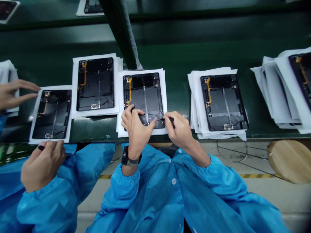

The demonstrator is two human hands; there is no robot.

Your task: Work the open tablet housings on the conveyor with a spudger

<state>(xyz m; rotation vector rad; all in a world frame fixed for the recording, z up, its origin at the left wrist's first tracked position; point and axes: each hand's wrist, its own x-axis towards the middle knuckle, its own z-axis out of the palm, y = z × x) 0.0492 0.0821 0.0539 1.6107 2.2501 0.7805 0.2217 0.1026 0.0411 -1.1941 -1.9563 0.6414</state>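
Note:
An opened tablet (pixel 153 97) lies in front of me, its black inside up, with an orange flex cable (pixel 130 89) on the left and a silvery strip down the middle. White sheets (pixel 163 84) are under it. My left hand (pixel 137 127), with a watch on its wrist, rests over the tablet's lower left part, thumb and fingers spread. At the lower right edge of the tablet, my right hand (pixel 179 129) pinches a thin dark tool (pixel 172 120). Its tip is too small to make out.
On the green bench (pixel 177 58) lie more opened tablets on paper: one at left (pixel 96 82), one at right (pixel 220 103). A co-worker's hands (pixel 43 165) are around another tablet (pixel 52 113). A green post (pixel 121 35) rises behind. A wooden stool (pixel 290 161) stands right.

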